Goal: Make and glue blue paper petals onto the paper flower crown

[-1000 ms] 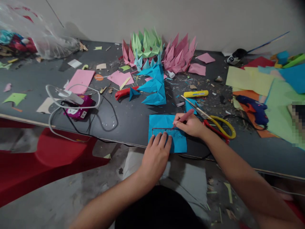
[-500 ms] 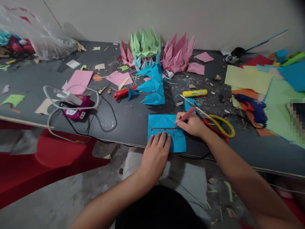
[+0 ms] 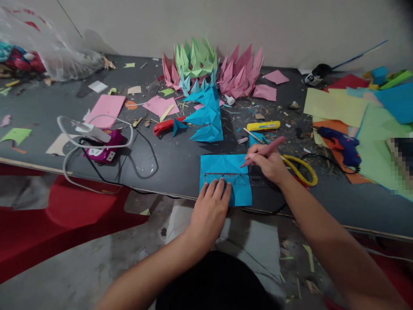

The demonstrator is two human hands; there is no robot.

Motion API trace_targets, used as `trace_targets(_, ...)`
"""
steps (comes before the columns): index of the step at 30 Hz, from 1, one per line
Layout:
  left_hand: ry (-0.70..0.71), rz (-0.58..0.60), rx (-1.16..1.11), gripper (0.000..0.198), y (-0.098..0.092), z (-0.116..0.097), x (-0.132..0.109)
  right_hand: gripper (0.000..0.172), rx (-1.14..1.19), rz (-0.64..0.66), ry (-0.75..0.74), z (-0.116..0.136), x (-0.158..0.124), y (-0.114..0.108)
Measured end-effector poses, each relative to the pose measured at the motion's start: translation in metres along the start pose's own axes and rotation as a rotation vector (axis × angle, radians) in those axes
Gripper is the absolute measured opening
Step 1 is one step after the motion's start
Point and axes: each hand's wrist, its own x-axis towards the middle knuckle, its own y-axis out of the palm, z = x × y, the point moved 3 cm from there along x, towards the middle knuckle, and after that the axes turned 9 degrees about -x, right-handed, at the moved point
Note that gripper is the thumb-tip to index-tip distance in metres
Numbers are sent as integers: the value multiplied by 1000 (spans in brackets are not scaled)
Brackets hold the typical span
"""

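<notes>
A creased sheet of blue paper (image 3: 222, 162) lies at the table's front edge. Across it rests a see-through ruler (image 3: 240, 178), its right end past the sheet. My left hand (image 3: 213, 196) presses flat on ruler and paper, fingers slightly spread. Between the fingers of my right hand (image 3: 269, 163) is a pink pen (image 3: 270, 147), its tip over the paper's right side above the ruler; whether it touches, I cannot tell. A dark line runs along the ruler's upper edge. Behind the sheet stands a folded blue paper piece (image 3: 211, 118) with pointed tips.
Pink (image 3: 241, 75) and green folded paper crowns (image 3: 196, 56) stand by the wall. A yellow glue tube (image 3: 263, 125), yellow-handled scissors (image 3: 303, 170) and a blue glue gun (image 3: 343, 146) lie to the right. Left are a purple power adapter (image 3: 109, 144) with cables and a red cutter (image 3: 167, 125).
My right hand has moved right and lifted the pen off the ruler's edge, uncovering the ruler's right end. My left hand has stayed in place.
</notes>
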Motion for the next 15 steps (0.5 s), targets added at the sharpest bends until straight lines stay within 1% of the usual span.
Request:
trace_targets(1,2,-4,-1,41,0,0,0,17,-7,-39,1,1,-3,-5)
trace_targets(2,3,-6,-5,40,-1,1,0,16,-35,-48,-5,3,-7,-10)
trace_targets(3,4,-9,-11,39,-2,1,0,16,-78,-20,-18,4,-12,-13)
trace_targets(4,5,-10,-20,38,-3,2,0,18,-132,34,-42,6,-18,-15)
trace_targets(7,9,-5,-60,34,-10,5,3,23,-311,218,-177,7,-39,-14)
trace_targets(9,24,21,-91,29,-15,8,7,26,-427,259,-264,6,-50,-12)
trace_targets(11,44,46,-123,24,-21,13,14,26,-499,251,-313,3,-56,-10)
trace_targets(12,53,48,-137,25,-23,16,19,25,-518,245,-323,2,-57,-9)
trace_targets(13,66,41,-149,30,-26,20,23,24,-527,241,-335,2,-58,-9)
trace_targets(15,103,25,-173,49,-31,30,31,21,-537,237,-360,2,-58,-8)
